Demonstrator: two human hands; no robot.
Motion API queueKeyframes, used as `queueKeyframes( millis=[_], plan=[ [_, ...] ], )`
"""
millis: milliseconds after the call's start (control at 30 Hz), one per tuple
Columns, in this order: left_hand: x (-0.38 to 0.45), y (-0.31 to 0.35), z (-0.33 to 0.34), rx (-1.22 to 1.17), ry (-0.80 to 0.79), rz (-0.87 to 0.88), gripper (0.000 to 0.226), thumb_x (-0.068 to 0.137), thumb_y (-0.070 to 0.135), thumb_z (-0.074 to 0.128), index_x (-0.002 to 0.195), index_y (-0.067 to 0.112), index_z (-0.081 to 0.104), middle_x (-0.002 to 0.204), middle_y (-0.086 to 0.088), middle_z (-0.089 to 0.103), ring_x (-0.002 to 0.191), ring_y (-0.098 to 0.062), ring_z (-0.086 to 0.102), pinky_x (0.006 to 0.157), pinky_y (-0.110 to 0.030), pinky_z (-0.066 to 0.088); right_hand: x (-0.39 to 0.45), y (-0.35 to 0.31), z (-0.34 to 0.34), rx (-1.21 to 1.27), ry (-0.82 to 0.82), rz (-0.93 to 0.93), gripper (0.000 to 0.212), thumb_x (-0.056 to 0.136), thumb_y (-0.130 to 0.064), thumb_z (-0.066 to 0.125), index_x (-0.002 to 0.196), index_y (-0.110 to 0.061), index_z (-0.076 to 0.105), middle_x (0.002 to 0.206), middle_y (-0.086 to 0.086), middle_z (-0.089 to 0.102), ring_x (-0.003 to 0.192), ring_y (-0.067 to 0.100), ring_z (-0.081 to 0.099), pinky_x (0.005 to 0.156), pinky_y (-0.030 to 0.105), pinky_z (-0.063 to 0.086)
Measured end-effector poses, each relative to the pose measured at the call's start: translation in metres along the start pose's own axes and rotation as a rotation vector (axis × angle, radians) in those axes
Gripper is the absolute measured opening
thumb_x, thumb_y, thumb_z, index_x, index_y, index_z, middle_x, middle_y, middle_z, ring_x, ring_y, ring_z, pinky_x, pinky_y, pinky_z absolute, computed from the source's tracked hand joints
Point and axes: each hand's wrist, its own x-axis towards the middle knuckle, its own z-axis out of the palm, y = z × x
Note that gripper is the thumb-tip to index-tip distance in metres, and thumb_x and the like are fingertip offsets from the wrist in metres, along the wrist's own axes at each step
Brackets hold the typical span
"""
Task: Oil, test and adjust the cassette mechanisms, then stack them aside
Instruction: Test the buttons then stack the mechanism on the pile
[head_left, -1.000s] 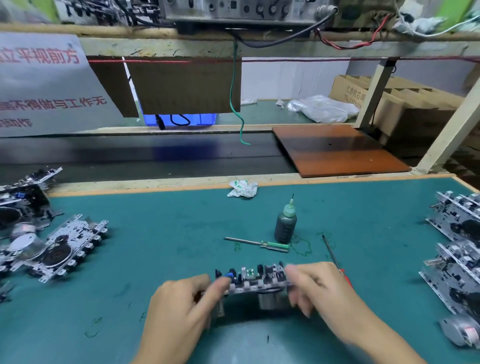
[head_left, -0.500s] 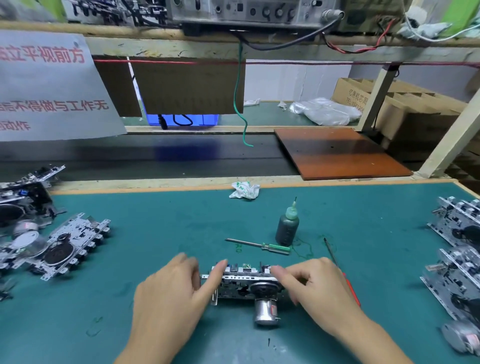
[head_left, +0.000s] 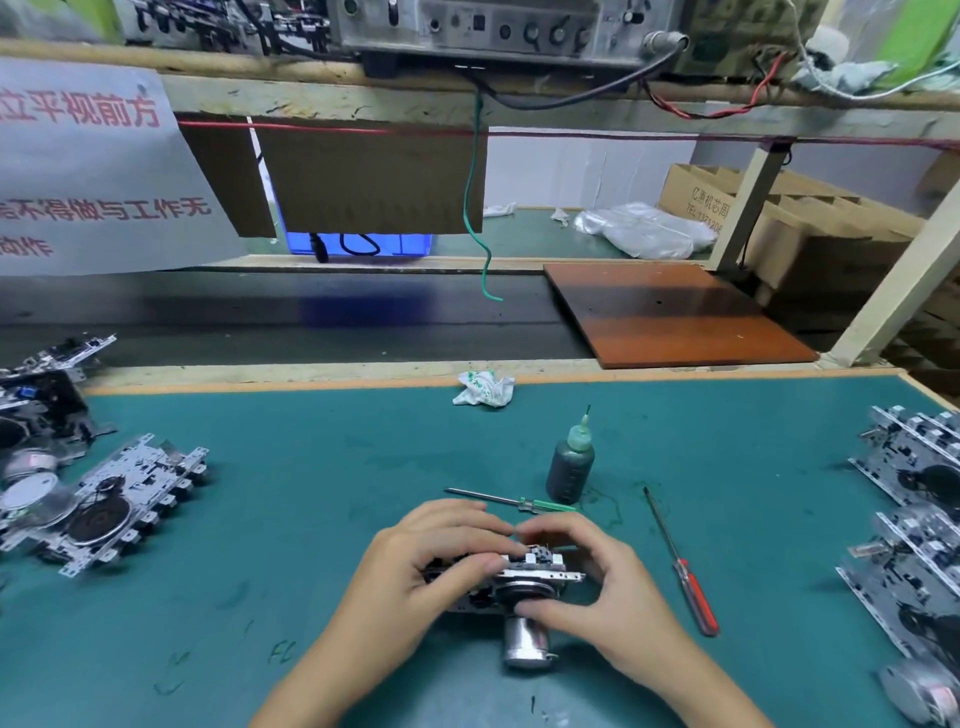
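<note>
Green matted bench (head_left: 311, 519): I see my left hand (head_left: 415, 566) and right hand (head_left: 597, 582) gripping the metal cassette mechanism (head_left: 524, 577), long axis left-right, shiny cylindrical motor (head_left: 522, 644) pointing toward me.

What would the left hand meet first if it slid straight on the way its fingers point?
The left hand, gripping the cassette mechanism, points up and right across the mat. Past the mechanism, the right hand's fingertips come almost at once; beyond them probably the green-handled screwdriver, though depth is unclear.

Single head-worn camera looks forward and down, close over the bench (head_left: 311, 519).
</note>
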Motion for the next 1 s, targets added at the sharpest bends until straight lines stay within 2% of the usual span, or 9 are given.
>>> queueKeyframes(
  millis=[133,233,333,600,700,767,833,900,1000],
  plan=[
    [0.002,0.001,0.002,-0.013,0.012,-0.022,0.023,0.082,0.046,0.056,0.102,0.044,0.068,0.098,0.028,0.068,0.111,0.003,0.055,0.092,-0.008,0.036,0.001,0.002,0.003,0.028,0.038,-0.034,0.029,0.059,-0.032,0.080,0.086,-0.032,0.071,0.093,-0.009,0.065,0.092,0.012,0.062,0.083,0.020,0.045],
    [0.000,0.000,0.001,-0.066,-0.029,-0.044,0.019,0.084,0.036,0.066,0.100,0.046,0.069,0.099,0.027,0.069,0.119,0.007,0.049,0.097,-0.008,0.035,0.002,0.004,0.002,0.062,0.035,-0.012,0.032,0.057,-0.032,0.082,0.087,-0.027,0.071,0.092,-0.004,0.067,0.089,0.015,0.064,0.081,0.024,0.048],
    [0.000,0.000,0.001,-0.094,-0.039,-0.061,0.022,0.084,0.030,0.062,0.100,0.043,0.070,0.101,0.025,0.070,0.124,0.010,0.044,0.099,-0.008,0.034,0.004,0.003,0.001,0.048,0.019,-0.005,0.034,0.057,-0.032,0.081,0.089,-0.029,0.070,0.093,-0.006,0.067,0.091,0.014,0.064,0.083,0.022,0.047],
    [0.000,0.003,0.002,-0.092,-0.036,-0.091,0.024,0.080,0.033,0.059,0.095,0.048,0.070,0.102,0.028,0.068,0.125,0.012,0.041,0.098,-0.007,0.033,0.000,0.002,0.003,0.070,0.022,-0.026,0.030,0.060,-0.034,0.079,0.089,-0.032,0.070,0.091,-0.010,0.067,0.087,0.010,0.064,0.079,0.018,0.045],
    [0.001,0.003,0.003,-0.078,-0.026,-0.102,0.019,0.083,0.036,0.061,0.094,0.049,0.071,0.102,0.030,0.068,0.125,0.012,0.041,0.098,-0.007,0.033,-0.010,0.003,0.004,-0.127,0.172,-0.012,0.037,0.061,-0.050,0.074,0.094,-0.035,0.070,0.093,-0.018,0.067,0.093,0.003,0.062,0.081,0.014,0.043],
    [0.000,0.002,0.004,-0.059,-0.016,-0.099,0.018,0.086,0.036,0.064,0.094,0.051,0.070,0.101,0.031,0.068,0.124,0.011,0.042,0.099,-0.009,0.033,-0.019,0.005,0.003,-0.493,0.263,-0.128,0.038,0.066,-0.058,0.065,0.094,-0.033,0.070,0.090,-0.022,0.066,0.093,-0.002,0.057,0.082,0.013,0.039],
    [0.000,0.002,0.004,-0.053,-0.007,-0.096,0.023,0.083,0.034,0.060,0.093,0.051,0.070,0.100,0.031,0.068,0.123,0.011,0.043,0.099,-0.009,0.034,-0.023,0.008,0.001,-0.776,0.315,-0.297,0.034,0.072,-0.054,0.059,0.078,-0.023,0.072,0.079,-0.017,0.067,0.083,0.003,0.058,0.078,0.019,0.039],
    [0.000,0.003,0.004,-0.050,-0.009,-0.093,0.021,0.083,0.034,0.061,0.094,0.050,0.070,0.100,0.030,0.068,0.123,0.011,0.044,0.098,-0.009,0.034,-0.024,0.009,0.000,-0.871,0.323,-0.350,0.037,0.074,-0.052,0.056,0.063,-0.019,0.069,0.068,-0.012,0.066,0.078,0.010,0.066,0.078,0.024,0.039],
    [0.000,0.002,0.004,-0.061,-0.011,-0.089,0.019,0.085,0.035,0.062,0.094,0.051,0.070,0.099,0.029,0.069,0.121,0.010,0.045,0.098,-0.009,0.035,-0.024,0.009,-0.005,-0.940,0.293,-0.325,0.040,0.078,-0.054,0.052,0.063,-0.021,0.069,0.066,-0.017,0.065,0.085,0.011,0.067,0.082,0.027,0.038]
  ],
)
